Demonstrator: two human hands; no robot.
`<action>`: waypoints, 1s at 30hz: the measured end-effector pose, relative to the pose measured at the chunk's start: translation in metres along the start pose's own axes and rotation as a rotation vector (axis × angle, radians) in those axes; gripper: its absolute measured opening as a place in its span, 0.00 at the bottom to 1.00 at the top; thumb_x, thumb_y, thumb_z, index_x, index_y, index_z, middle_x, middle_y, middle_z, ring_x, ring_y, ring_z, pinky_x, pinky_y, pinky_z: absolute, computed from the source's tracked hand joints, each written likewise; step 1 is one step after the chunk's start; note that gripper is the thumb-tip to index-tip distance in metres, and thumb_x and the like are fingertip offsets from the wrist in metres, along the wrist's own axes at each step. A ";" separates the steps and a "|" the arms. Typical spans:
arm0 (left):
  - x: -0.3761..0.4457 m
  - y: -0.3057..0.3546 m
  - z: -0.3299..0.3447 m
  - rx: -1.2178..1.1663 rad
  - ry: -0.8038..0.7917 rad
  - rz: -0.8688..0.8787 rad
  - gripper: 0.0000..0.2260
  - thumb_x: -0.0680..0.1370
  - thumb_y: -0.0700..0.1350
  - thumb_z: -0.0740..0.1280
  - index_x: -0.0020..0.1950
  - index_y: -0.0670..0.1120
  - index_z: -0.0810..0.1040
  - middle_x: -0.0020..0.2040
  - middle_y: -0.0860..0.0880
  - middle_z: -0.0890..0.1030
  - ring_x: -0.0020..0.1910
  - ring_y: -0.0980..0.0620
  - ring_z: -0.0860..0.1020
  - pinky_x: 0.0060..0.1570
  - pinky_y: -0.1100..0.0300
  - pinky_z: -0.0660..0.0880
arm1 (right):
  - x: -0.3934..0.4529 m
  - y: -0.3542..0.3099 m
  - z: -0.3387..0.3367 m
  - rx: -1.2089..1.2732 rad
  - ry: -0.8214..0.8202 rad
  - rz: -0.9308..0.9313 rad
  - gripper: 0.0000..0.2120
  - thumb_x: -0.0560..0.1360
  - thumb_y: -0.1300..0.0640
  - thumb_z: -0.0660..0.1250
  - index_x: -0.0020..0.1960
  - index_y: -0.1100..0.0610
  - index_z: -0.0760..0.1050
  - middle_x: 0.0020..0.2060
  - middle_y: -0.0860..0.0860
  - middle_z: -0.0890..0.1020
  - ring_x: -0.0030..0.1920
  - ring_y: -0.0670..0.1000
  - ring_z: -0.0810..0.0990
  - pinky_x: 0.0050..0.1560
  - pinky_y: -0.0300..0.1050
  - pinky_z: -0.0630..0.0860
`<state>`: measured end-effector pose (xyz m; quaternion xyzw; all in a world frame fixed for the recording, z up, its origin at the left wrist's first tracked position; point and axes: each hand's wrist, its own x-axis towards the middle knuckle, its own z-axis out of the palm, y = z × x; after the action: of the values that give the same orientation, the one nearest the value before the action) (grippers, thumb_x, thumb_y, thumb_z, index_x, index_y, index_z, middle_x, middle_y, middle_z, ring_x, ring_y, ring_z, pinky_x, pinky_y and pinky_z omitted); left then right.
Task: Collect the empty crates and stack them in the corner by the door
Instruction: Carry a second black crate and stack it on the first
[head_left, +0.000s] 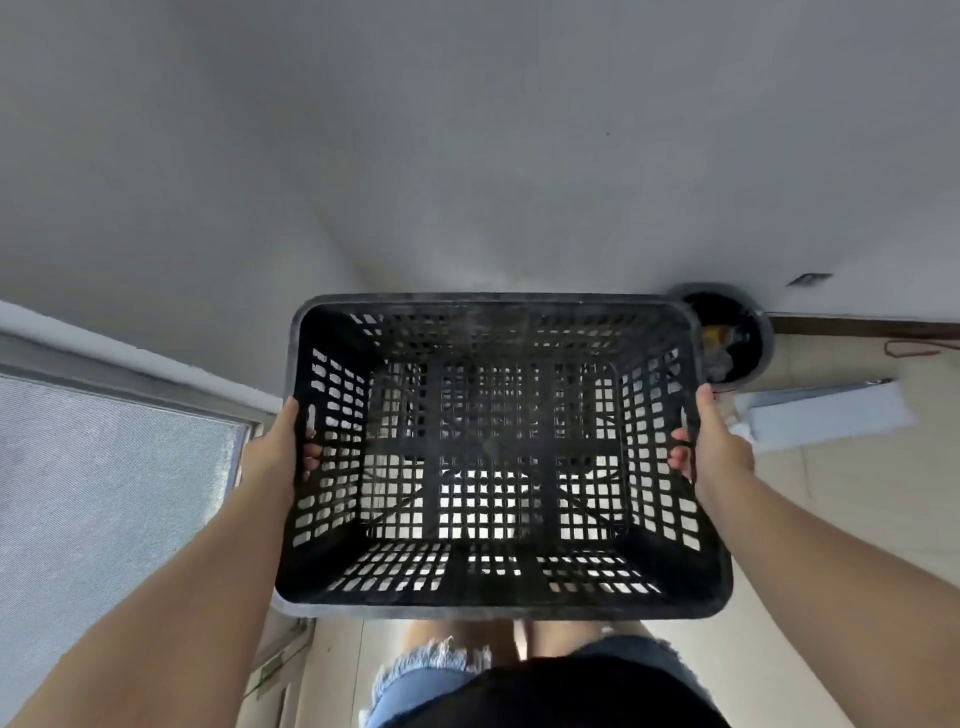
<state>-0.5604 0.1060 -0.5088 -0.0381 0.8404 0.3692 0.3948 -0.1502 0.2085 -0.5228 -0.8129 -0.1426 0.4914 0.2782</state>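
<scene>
Crate (493, 457), one only, black plastic, rectangular with rounded corners and a thick rolled rim, is held in mid-air at the centre of the view, open top toward the camera; its floor and four walls are a lattice of small rectangular holes crossed by broader solid ribs, and pale floor shows through the openings; nothing lies inside it. Two bare hands carry it: the left hand (280, 447) at nine o'clock is clamped on the left short wall, fingers hooked through the handle slot; the right hand (714, 441) at three o'clock is clamped likewise on the right short wall, fingertips curling inside the rim; both forearms run down to the lower corners. One round black bin (737, 332) sits at about two o'clock, partly hidden behind the crate's far right corner; something yellow and something grey lie in it, too blurred to name. One flat pale blue sheet (826, 415) lies on the tiled floor (852, 519) just beside the bin, near three o'clock. One frosted, grainy glass panel (104, 493) in a pale frame fills the nine o'clock side. A plain grey-white wall (467, 156) spans twelve o'clock. Frayed denim shorts (431, 670) show at six o'clock.
</scene>
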 end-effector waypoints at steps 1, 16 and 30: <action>0.010 0.003 0.009 0.009 -0.003 -0.007 0.19 0.77 0.59 0.65 0.36 0.44 0.75 0.32 0.46 0.75 0.27 0.51 0.70 0.31 0.59 0.68 | 0.010 -0.003 0.007 -0.008 0.001 0.019 0.27 0.70 0.31 0.66 0.39 0.57 0.73 0.35 0.50 0.79 0.28 0.48 0.74 0.35 0.42 0.74; 0.170 -0.004 0.120 0.031 0.007 -0.144 0.19 0.76 0.59 0.66 0.39 0.43 0.78 0.31 0.46 0.77 0.28 0.50 0.73 0.35 0.59 0.73 | 0.166 -0.001 0.125 -0.185 0.035 0.107 0.32 0.73 0.29 0.59 0.43 0.61 0.76 0.32 0.53 0.78 0.29 0.49 0.75 0.36 0.40 0.75; 0.230 -0.019 0.159 0.065 0.003 -0.132 0.20 0.75 0.61 0.64 0.39 0.44 0.78 0.32 0.46 0.77 0.29 0.50 0.72 0.38 0.57 0.72 | 0.215 0.016 0.165 -0.192 0.122 0.099 0.32 0.72 0.29 0.60 0.39 0.60 0.74 0.34 0.52 0.77 0.28 0.50 0.73 0.23 0.35 0.70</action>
<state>-0.6102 0.2482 -0.7448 -0.0814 0.8482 0.3149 0.4180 -0.1929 0.3561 -0.7468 -0.8703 -0.1313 0.4382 0.1826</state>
